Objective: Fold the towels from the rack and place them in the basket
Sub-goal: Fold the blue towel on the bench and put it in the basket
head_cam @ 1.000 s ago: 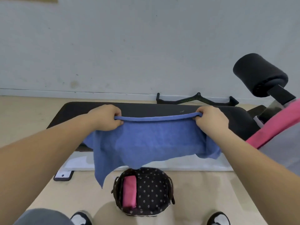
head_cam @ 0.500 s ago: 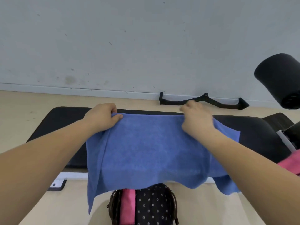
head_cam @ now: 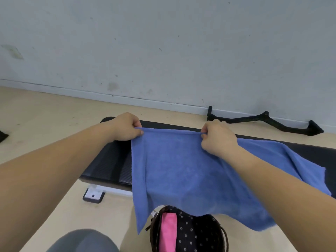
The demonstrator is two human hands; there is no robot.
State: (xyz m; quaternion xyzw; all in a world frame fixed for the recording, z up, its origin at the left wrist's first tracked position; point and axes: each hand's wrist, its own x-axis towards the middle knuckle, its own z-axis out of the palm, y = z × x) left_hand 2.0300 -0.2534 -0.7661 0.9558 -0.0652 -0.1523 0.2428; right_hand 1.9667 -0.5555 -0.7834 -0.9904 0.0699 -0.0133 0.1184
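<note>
A blue towel point(head_cam: 181, 171) lies spread over the black padded bench point(head_cam: 111, 160), its near edge hanging down over the front. My left hand point(head_cam: 127, 127) pinches the towel's far left corner. My right hand point(head_cam: 216, 138) pinches the far edge further right; more towel extends to the right behind my right forearm. Below, a dark dotted basket point(head_cam: 200, 233) stands on the floor with a folded pink towel point(head_cam: 168, 231) inside along its left side. The blue towel's hanging edge hides the basket's far rim.
The bench stands on a beige floor before a pale wall. A black bent metal bar point(head_cam: 263, 120) lies on the floor by the wall. A white bench foot point(head_cam: 93, 194) juts out at left. My grey-clad knee point(head_cam: 81, 240) is at the bottom.
The towel was lowered from the air onto the bench. My right hand shifted left along the far edge and now pinches it. The view swung left, taking the black roller and pink cloth out of sight.
</note>
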